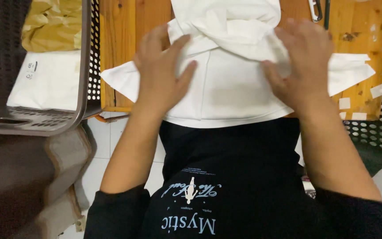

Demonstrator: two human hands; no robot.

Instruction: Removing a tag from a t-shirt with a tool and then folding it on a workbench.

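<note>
A white garment [231,88] lies spread on a wooden table [124,26], its sleeves folded across the upper part. My left hand [160,71] presses flat on the garment's left side, fingers apart. On the right side my right hand [303,64] rests flat too, its fingers spread over the folded sleeve. Neither hand grips anything. My black top with pale print fills the lower middle.
A grey-brown perforated basket [45,119] at the left holds a folded white packet [45,79] and a yellowish bag [51,24]. A dark perforated basket [376,132] stands at the right edge. Bits of white tape [345,103] stick on the table's right part. Pale floor tiles show below.
</note>
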